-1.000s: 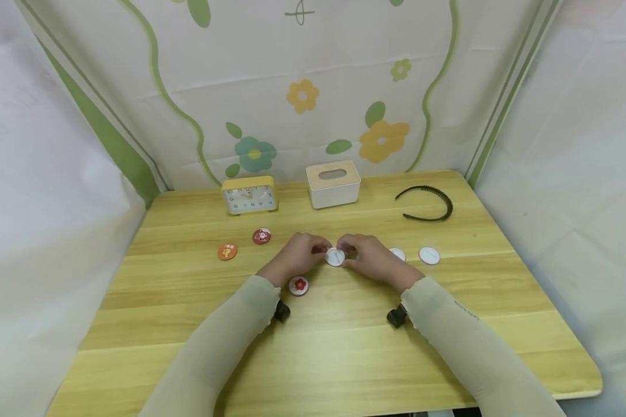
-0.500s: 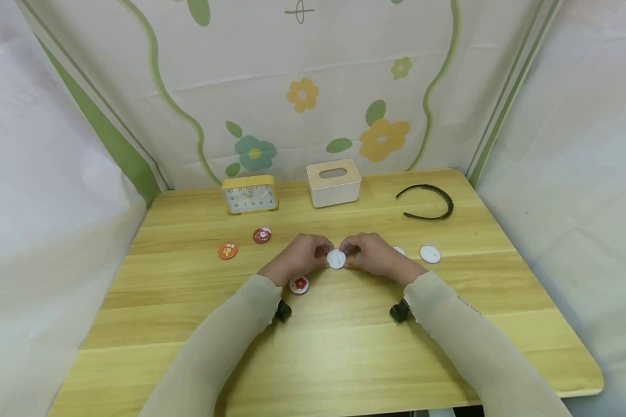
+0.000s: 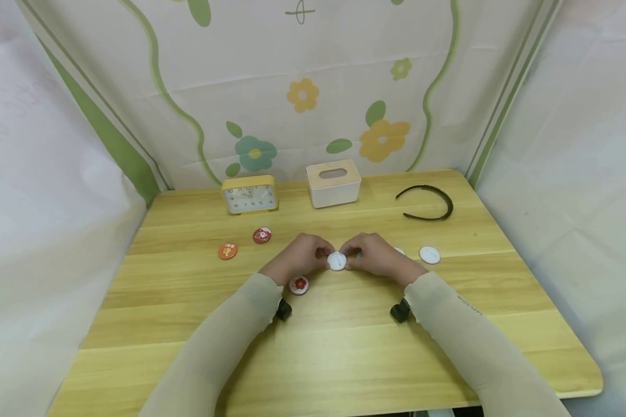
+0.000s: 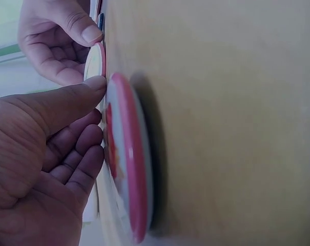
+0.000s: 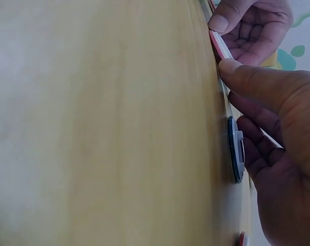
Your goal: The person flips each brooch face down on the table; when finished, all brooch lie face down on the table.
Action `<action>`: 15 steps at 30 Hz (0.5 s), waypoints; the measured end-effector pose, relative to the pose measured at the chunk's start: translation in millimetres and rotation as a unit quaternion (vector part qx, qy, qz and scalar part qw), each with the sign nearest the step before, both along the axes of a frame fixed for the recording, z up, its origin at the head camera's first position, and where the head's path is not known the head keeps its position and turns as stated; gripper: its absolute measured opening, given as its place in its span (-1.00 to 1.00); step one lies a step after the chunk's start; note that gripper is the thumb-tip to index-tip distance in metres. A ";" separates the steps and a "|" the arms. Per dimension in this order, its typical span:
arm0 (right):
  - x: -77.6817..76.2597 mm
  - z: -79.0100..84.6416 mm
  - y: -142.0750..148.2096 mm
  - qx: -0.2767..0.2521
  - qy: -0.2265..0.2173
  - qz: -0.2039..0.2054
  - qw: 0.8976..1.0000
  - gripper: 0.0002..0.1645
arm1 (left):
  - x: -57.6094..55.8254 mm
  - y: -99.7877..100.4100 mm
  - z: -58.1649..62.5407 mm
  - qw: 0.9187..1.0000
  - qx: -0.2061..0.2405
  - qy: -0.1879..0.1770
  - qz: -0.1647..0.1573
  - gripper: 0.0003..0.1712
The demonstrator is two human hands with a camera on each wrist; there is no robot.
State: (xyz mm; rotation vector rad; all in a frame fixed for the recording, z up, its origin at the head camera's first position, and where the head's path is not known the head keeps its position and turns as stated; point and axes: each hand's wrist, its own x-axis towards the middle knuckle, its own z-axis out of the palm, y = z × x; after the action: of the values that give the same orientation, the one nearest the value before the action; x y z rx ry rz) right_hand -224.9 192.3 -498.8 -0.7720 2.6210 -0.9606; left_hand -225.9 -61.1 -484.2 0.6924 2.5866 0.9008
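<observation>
A round pin badge (image 3: 337, 261) lies between my two hands, its white back up in the head view. My left hand (image 3: 305, 253) pinches its left edge, and my right hand (image 3: 371, 253) pinches the right edge. From the left wrist, the badge (image 4: 95, 62) shows a pink-red rim between the two thumbs. A badge with a red flower (image 3: 299, 284) lies face up by my left wrist. Under my right hand's fingers sits a dark-rimmed badge (image 5: 236, 149) with a clasp on its back, mostly hidden from the head view.
An orange badge (image 3: 228, 251) and a red one (image 3: 262, 235) lie to the left. Two white-backed badges, one (image 3: 430, 255) fully visible, lie rightward. At the back stand a yellow clock (image 3: 250, 195) and tissue box (image 3: 334, 185), with a black headband (image 3: 443, 202) to their right.
The held badge has shifted very slightly toward me and to the right, with both hands staying on its edges. The other badges lie where they were.
</observation>
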 end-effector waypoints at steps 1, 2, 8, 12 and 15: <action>0.1 0.0 0.0 0.000 -0.001 0.000 1.000 -0.73 | 0.0 0.0 0.2 1.000 -0.001 0.000 -0.001 -0.69; 0.1 0.0 0.0 0.000 0.000 -0.001 1.000 -0.73 | 0.0 0.0 0.3 1.000 -0.002 0.001 -0.001 -0.69; 0.5 0.9 -1.4 0.003 0.000 -0.001 1.000 -0.70 | -0.1 -1.2 -0.2 1.000 -0.001 0.006 -0.001 -0.68; 1.2 2.9 -2.7 0.004 0.006 0.014 1.000 -0.66 | 0.1 -1.1 0.5 1.000 0.000 0.006 0.000 -0.67; 1.6 4.6 -3.9 0.009 0.014 0.023 1.000 -0.66 | -0.1 -0.6 0.8 1.000 -0.003 0.007 -0.001 -0.67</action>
State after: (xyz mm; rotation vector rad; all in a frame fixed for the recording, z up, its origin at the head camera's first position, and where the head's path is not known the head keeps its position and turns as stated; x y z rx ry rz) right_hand -223.3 188.4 -494.2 -0.8416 2.6197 -0.9191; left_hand -225.9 -61.6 -483.4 0.7030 2.5985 0.8909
